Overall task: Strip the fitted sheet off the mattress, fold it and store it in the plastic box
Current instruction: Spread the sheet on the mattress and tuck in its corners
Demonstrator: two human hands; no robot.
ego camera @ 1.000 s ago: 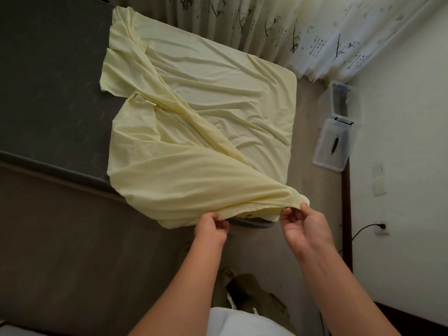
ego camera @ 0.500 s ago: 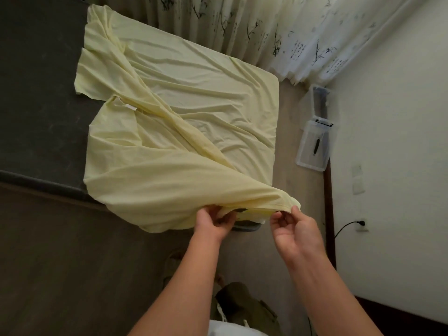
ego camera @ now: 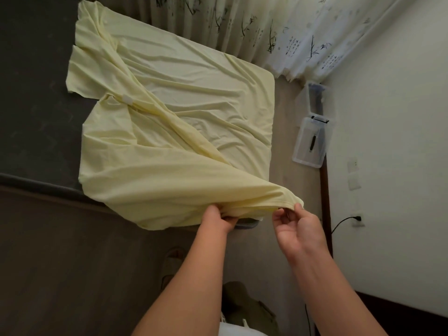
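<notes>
A pale yellow fitted sheet [ego camera: 174, 132] lies rumpled over the right end of the dark grey mattress [ego camera: 36, 105], its left part pulled back so the mattress is bare there. My left hand [ego camera: 219, 218] grips the sheet's near hem from below. My right hand [ego camera: 297, 226] pinches the sheet's near right corner between thumb and fingers, lifted off the mattress corner. A clear plastic box [ego camera: 315, 103] stands on the floor by the wall at the right, with its lid [ego camera: 311, 141] lying next to it.
Patterned white curtains [ego camera: 266, 27] hang behind the bed. A white wall [ego camera: 392, 141] runs along the right with a plugged-in socket [ego camera: 356, 218] low down. A slipper [ego camera: 173, 263] lies on the beige floor by my feet.
Both hands have drawn closer together along the near hem, and the sheet's corner is bunched between them. The camera view shifted slightly.
</notes>
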